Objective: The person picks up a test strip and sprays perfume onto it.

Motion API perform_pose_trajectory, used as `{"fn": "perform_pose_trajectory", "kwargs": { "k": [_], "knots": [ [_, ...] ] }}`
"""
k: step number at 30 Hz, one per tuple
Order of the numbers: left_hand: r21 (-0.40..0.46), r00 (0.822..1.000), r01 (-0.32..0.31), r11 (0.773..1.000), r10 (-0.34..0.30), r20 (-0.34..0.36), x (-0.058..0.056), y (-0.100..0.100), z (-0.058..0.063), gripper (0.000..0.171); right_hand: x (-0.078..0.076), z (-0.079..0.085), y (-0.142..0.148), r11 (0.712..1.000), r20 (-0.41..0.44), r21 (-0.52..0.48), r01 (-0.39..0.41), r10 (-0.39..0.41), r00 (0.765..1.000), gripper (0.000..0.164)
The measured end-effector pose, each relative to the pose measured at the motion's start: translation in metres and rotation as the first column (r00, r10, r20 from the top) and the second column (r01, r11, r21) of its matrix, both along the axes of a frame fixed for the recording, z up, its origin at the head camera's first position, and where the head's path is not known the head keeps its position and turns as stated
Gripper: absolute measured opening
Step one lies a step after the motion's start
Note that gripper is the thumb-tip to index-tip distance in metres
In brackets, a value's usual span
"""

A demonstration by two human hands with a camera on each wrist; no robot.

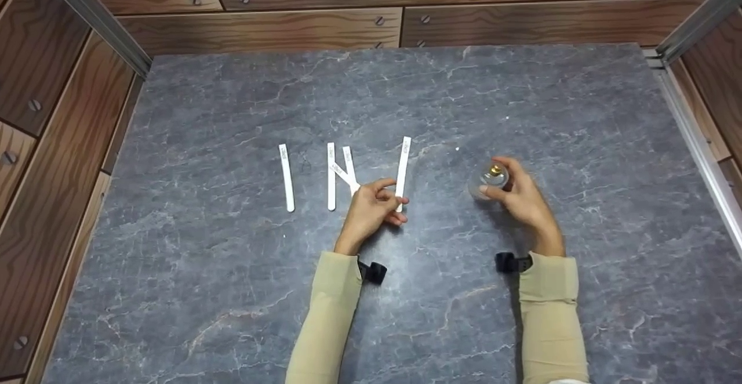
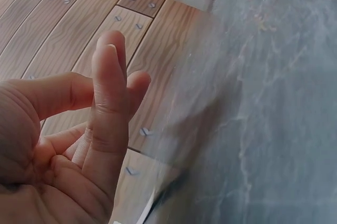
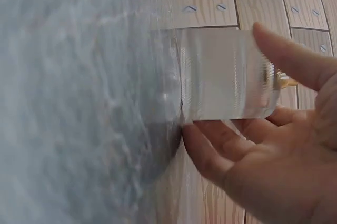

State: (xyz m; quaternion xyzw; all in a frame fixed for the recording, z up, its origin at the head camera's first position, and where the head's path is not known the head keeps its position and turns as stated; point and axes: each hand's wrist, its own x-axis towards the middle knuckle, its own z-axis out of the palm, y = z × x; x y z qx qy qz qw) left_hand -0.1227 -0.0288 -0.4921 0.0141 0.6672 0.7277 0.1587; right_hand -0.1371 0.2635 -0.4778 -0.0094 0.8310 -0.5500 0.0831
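Observation:
My left hand (image 1: 374, 207) pinches the lower end of a white flat stick (image 1: 403, 166) between thumb and fingers. In the left wrist view the fingers hide most of that stick. Left of this hand are more such sticks: a leftmost stick (image 1: 287, 178), an upright stick (image 1: 331, 184), a short-showing stick (image 1: 348, 158) and a slanted stick (image 1: 344, 175), whose lower end passes under the hand. Each bears small print near its top. My right hand (image 1: 524, 198) grips a clear cylindrical container (image 3: 216, 74) with a gold knob (image 1: 495, 170) on top, its base at the tabletop.
The grey marbled table (image 1: 232, 291) has a wood-patterned wall (image 1: 313, 27) behind it and panels at both sides. Metal rails run up the corners, such as the right rail (image 1: 701, 146). A tiny white speck (image 1: 457, 149) lies between the hands.

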Motion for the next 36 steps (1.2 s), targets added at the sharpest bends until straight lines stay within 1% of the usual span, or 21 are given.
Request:
{"fn": "perform_pose_trajectory", "kwargs": {
  "k": [2,3,4,5,7,9,10,11,13,15,17,19,21,25,28,30,32,36],
  "knots": [
    [0.001,1.0,0.001,1.0,-0.001,0.001,0.001,0.0,0.0,0.048,0.001,0.001,-0.002,0.997,0.003,-0.07,0.029,-0.029,1.0,0.058],
    [0.002,1.0,-0.001,1.0,0.001,0.0,0.001,-0.001,0.001,0.048,0.002,0.002,-0.003,0.991,0.004,-0.122,0.052,-0.052,0.999,0.055],
    [0.001,1.0,-0.003,1.0,0.003,-0.002,0.001,-0.001,0.001,0.047,0.002,0.003,-0.005,0.979,0.017,-0.19,0.08,-0.078,0.997,0.05],
    [0.001,1.0,-0.005,1.0,0.005,-0.003,0.001,-0.002,0.002,0.047,0.003,0.003,-0.006,0.959,0.032,-0.263,0.102,-0.097,0.995,0.044],
    [-0.002,1.0,-0.012,1.0,0.012,0.001,0.001,-0.003,0.002,0.047,0.004,0.005,-0.007,0.902,0.077,-0.408,0.139,-0.117,0.99,0.036],
    [-0.004,1.0,-0.016,1.0,0.016,0.008,0.001,-0.003,0.002,0.047,0.006,0.008,-0.007,0.834,0.131,-0.53,0.155,-0.1,0.986,0.03],
    [-0.004,1.0,-0.015,1.0,0.015,0.01,0.001,-0.004,0.002,0.047,0.006,0.009,-0.006,0.802,0.153,-0.575,0.161,-0.088,0.984,0.027],
    [-0.004,1.0,-0.012,1.0,0.012,0.011,0.001,-0.004,0.002,0.046,0.007,0.01,-0.006,0.779,0.163,-0.606,0.161,-0.076,0.984,0.025],
    [-0.003,1.0,-0.007,1.0,0.007,0.007,0.0,-0.004,0.002,0.046,0.008,0.011,-0.005,0.744,0.169,-0.648,0.162,-0.067,0.983,0.025],
    [-0.004,1.0,-0.005,1.0,0.005,0.003,-0.001,-0.004,0.002,0.046,0.007,0.012,-0.005,0.729,0.166,-0.664,0.166,-0.073,0.983,0.028],
    [-0.006,1.0,-0.007,1.0,0.007,-0.001,-0.001,-0.004,0.002,0.046,0.007,0.012,-0.004,0.73,0.158,-0.662,0.17,-0.087,0.984,0.034],
    [-0.007,1.0,-0.011,1.0,0.011,0.007,-0.002,-0.003,0.002,0.046,0.006,0.011,-0.005,0.737,0.146,-0.654,0.168,-0.095,0.985,0.044],
    [-0.008,1.0,-0.009,1.0,0.01,0.017,-0.002,-0.003,0.001,0.047,0.006,0.01,-0.006,0.737,0.14,-0.653,0.174,-0.108,0.984,0.053],
    [-0.003,1.0,-0.003,1.0,0.003,0.02,0.0,-0.001,0.001,0.047,0.007,0.009,-0.008,0.738,0.094,-0.659,0.144,-0.109,0.99,0.067],
    [0.003,1.0,-0.003,1.0,0.003,0.01,0.0,0.0,0.001,0.047,0.007,0.009,-0.008,0.741,0.059,-0.661,0.119,-0.107,0.993,0.071],
    [0.005,1.0,-0.005,1.0,0.005,0.006,0.0,0.001,0.001,0.047,0.007,0.009,-0.009,0.742,0.052,-0.661,0.117,-0.11,0.993,0.072],
    [0.003,1.0,-0.003,1.0,0.003,0.004,0.0,0.001,0.001,0.047,0.007,0.009,-0.009,0.738,0.057,-0.664,0.121,-0.112,0.992,0.071],
    [-0.003,1.0,0.002,1.0,-0.002,0.0,-0.001,0.002,0.0,0.047,0.007,0.009,-0.008,0.722,0.06,-0.681,0.124,-0.113,0.992,0.069]
  ]
}}
